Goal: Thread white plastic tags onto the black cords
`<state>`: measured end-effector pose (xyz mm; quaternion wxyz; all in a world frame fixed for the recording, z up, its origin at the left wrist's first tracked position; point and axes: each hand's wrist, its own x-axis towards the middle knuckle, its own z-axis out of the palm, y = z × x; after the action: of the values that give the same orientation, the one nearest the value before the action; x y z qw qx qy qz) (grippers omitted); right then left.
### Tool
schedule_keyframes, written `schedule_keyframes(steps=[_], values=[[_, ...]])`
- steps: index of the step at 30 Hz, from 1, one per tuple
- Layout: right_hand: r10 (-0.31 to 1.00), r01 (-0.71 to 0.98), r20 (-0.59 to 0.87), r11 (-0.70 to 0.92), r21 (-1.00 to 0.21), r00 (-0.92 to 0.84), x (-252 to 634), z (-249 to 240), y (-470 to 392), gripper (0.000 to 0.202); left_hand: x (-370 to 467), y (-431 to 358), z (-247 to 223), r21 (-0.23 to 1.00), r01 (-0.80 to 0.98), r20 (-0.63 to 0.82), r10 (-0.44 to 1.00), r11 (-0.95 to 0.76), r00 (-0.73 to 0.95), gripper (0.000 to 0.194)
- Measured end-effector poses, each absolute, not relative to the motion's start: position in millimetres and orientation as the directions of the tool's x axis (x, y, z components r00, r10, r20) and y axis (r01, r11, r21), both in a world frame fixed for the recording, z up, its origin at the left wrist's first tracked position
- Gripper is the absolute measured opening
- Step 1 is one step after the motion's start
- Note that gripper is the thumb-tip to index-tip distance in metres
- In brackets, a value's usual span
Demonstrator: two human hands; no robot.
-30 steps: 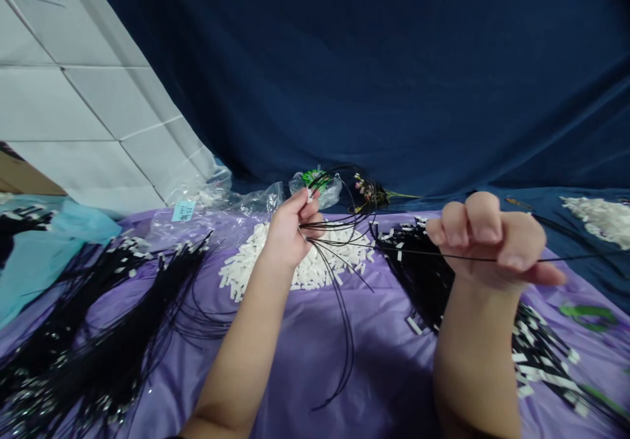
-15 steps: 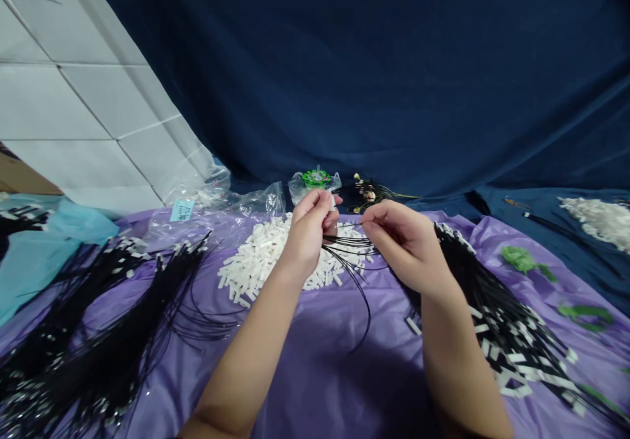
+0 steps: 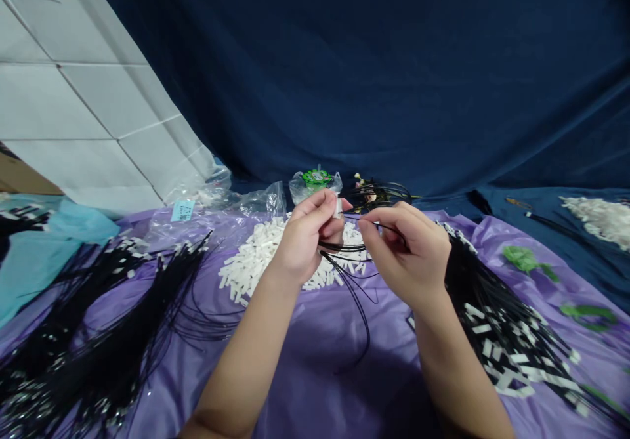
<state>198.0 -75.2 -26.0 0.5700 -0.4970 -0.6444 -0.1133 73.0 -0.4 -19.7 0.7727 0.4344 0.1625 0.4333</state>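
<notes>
Here, from left to right: a large heap of black cords with white tags [image 3: 98, 334] lies on the purple cloth [image 3: 305, 360]; behind it are clear plastic bags [image 3: 221, 206] and a pile of loose white tags [image 3: 260, 255]. At centre, the left hand [image 3: 302, 239] is closed, thumb and fingers pinching a small white tag [image 3: 337, 205] and a bundle of loose black cords [image 3: 352, 281] that hangs below it onto the cloth. The right hand [image 3: 408, 255], close beside the left but apart from it, pinches the end of one black cord [image 3: 381, 228] near the tag. To the right lies a second heap of tagged cords [image 3: 502, 321]. Judging by the piles, many cords already carry tags, while the bundle in the left hand and much of the white pile remain unused.
</notes>
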Motion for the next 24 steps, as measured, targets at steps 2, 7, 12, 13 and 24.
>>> schedule_keyframes(steps=[2,7,12,13,24], values=[[0.515,0.77,0.845,0.479,-0.422,0.143,198,-25,-75,0.006,72,-1,-19,0.808,-0.542,0.142,0.815,0.233,0.562,0.019],[0.507,0.798,0.855,0.465,-0.382,0.114,198,-25,-76,0.007,72,-1,-20,0.817,-0.54,0.152,0.827,0.203,0.541,0.019],[0.433,0.872,0.901,0.445,-0.203,-0.012,201,-30,-74,0.008,73,-3,-21,0.852,-0.5,0.162,0.827,0.158,0.538,0.019],[0.427,0.881,0.903,0.441,-0.169,-0.041,201,-31,-74,0.009,74,-4,-21,0.856,-0.493,0.159,0.827,0.157,0.539,0.019],[0.505,0.883,0.86,0.432,-0.181,-0.07,205,-37,-63,0.01,78,-1,-22,0.849,-0.485,0.071,0.862,0.212,0.502,0.019]])
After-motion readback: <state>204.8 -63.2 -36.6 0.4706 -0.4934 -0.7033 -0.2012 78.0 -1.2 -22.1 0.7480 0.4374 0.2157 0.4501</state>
